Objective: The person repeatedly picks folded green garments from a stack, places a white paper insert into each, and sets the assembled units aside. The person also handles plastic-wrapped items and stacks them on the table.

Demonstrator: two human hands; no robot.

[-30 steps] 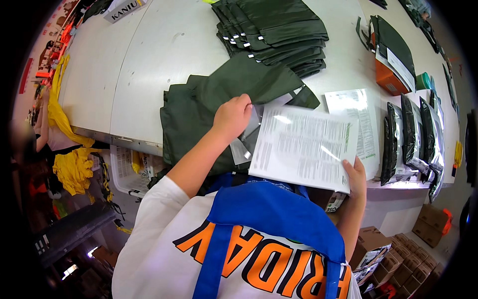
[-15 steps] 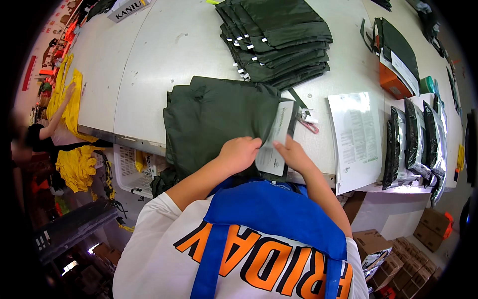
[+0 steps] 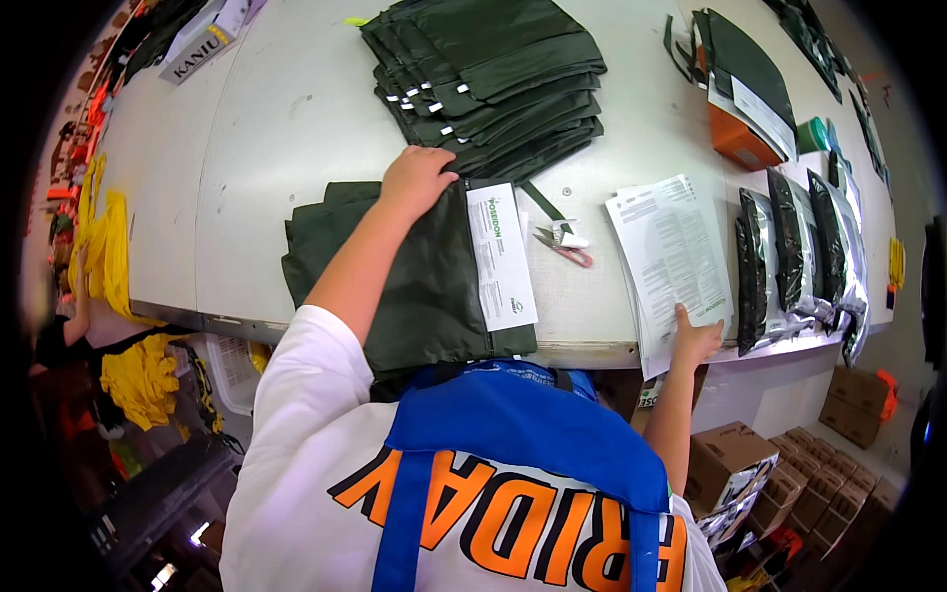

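A folded dark green fabric piece (image 3: 424,286) lies by the table's near edge. Along its right side rests a white printed card (image 3: 501,259). My left hand (image 3: 419,185) has its fingers closed over the fabric's far edge. To the right, a sheet from a pile of white printed papers (image 3: 671,247) sits askew on the others. Its near right corner is between the thumb and fingers of my right hand (image 3: 698,340). Between fabric and papers lie small scissors with pinkish handles (image 3: 567,249), beside a white tag and a dark strap.
Behind the fabric stands a stack of dark green folded pieces (image 3: 493,79) with white tags. Silver-and-black packages (image 3: 789,261) and an orange box (image 3: 740,138) are on the right. Cartons (image 3: 730,464) stand below. At far left, yellow fabric (image 3: 113,257) lies beside another person's arm.
The card has left my hands and lies on the fabric. My left hand has moved to the fabric's far edge, my right hand rightward to the papers. The whole view has shifted somewhat.
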